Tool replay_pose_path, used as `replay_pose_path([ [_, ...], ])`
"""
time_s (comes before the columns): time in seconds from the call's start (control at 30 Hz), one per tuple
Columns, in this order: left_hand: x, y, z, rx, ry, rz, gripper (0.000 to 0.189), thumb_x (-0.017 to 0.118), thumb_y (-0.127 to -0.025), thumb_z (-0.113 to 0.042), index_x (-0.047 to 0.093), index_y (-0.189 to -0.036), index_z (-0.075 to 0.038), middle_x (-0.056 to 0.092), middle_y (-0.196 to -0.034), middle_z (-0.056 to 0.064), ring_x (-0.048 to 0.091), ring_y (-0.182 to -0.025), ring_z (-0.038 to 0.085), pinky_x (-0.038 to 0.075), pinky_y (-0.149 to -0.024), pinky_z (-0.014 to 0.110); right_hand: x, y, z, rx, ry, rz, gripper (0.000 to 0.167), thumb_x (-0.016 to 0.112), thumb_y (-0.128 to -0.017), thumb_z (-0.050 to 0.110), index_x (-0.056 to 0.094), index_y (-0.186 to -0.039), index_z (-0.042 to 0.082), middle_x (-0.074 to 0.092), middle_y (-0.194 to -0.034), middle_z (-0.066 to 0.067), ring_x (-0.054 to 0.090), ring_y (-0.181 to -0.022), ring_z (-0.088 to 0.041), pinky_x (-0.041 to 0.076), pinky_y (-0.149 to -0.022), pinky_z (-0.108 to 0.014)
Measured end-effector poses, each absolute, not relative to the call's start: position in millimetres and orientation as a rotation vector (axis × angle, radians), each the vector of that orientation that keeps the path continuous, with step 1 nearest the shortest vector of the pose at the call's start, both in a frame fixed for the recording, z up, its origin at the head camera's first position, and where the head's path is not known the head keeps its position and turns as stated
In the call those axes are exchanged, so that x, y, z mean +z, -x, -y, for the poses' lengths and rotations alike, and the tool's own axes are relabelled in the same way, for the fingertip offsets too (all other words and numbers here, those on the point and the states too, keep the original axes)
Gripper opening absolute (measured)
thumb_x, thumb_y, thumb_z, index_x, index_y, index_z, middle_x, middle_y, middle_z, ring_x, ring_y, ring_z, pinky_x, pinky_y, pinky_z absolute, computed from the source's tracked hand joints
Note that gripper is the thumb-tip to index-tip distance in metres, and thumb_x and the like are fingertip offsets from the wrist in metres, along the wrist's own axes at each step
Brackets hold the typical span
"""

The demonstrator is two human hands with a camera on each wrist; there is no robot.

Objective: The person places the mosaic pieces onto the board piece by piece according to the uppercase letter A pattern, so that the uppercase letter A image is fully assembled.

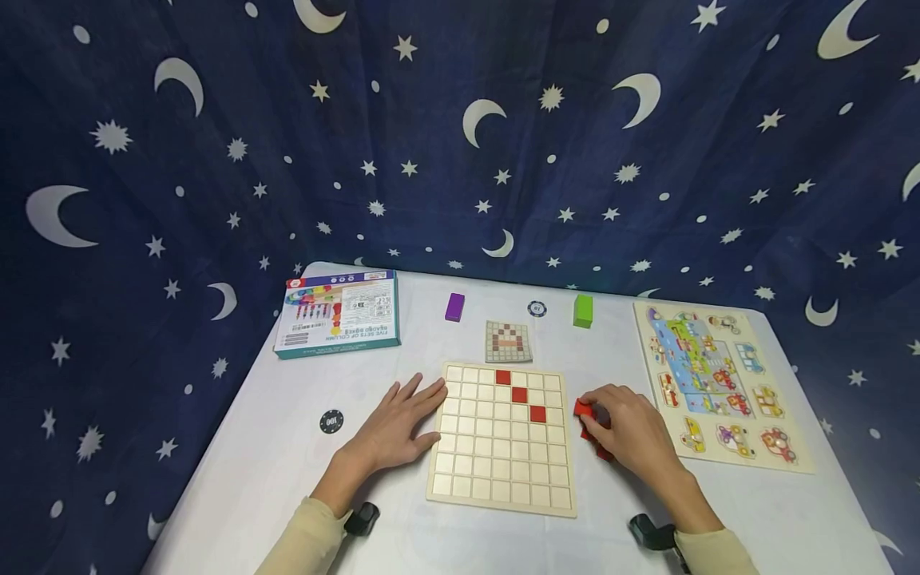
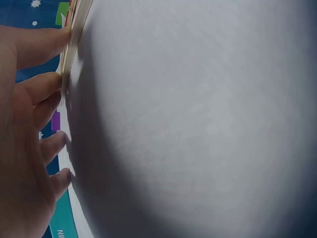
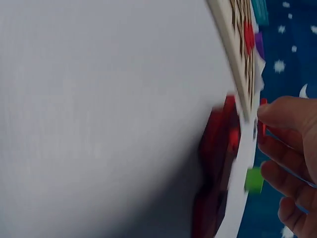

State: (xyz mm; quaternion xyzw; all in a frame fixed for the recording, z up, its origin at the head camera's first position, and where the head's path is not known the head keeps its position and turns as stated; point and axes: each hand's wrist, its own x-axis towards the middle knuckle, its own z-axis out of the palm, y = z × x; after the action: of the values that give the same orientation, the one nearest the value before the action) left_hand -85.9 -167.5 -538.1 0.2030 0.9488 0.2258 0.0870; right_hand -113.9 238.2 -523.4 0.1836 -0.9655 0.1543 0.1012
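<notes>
A cream gridded wooden board lies on the table between the hands. Three red square tiles, one of them a middle tile, sit in its cells along a diagonal at the upper right. Against the board's left edge rests my left hand, its fingers spread and thumb touching the rim. Right of the board, my right hand pinches a thin red tile between thumb and forefinger. Loose red tiles lie below that hand, partly hidden by it in the head view.
Above the board lies a small pattern card. Further back are a purple block, a poker chip and a green block. A boxed toy and black chip lie left; a picture puzzle board lies right.
</notes>
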Motion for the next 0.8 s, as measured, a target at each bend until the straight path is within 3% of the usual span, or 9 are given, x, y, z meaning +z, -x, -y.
replay_pose_path([
  [0.4,-538,86,169,0.66,-0.608,-2.82,0.075,0.066,-0.1,-0.039,0.04,-0.166,-0.019,0.036,-0.175,-0.003,0.022,-0.167,0.036,0.019,-0.136,0.063,-519,96,-188,0.423,-0.736,2.873,0.028,0.091,-0.082,0.026,0.081,-0.108,0.019,0.079,-0.107,0.006,0.067,-0.093,-0.013,0.053,-0.079,-0.036],
  [0.8,-541,87,168,0.653,-0.594,-2.82,0.074,0.065,-0.1,-0.04,0.039,-0.167,-0.02,0.035,-0.176,-0.006,0.021,-0.168,0.034,0.018,-0.136,0.061,-529,87,-180,0.353,-0.792,2.848,0.031,0.094,-0.079,0.029,0.083,-0.106,0.021,0.077,-0.104,0.006,0.066,-0.092,-0.013,0.058,-0.086,-0.038],
])
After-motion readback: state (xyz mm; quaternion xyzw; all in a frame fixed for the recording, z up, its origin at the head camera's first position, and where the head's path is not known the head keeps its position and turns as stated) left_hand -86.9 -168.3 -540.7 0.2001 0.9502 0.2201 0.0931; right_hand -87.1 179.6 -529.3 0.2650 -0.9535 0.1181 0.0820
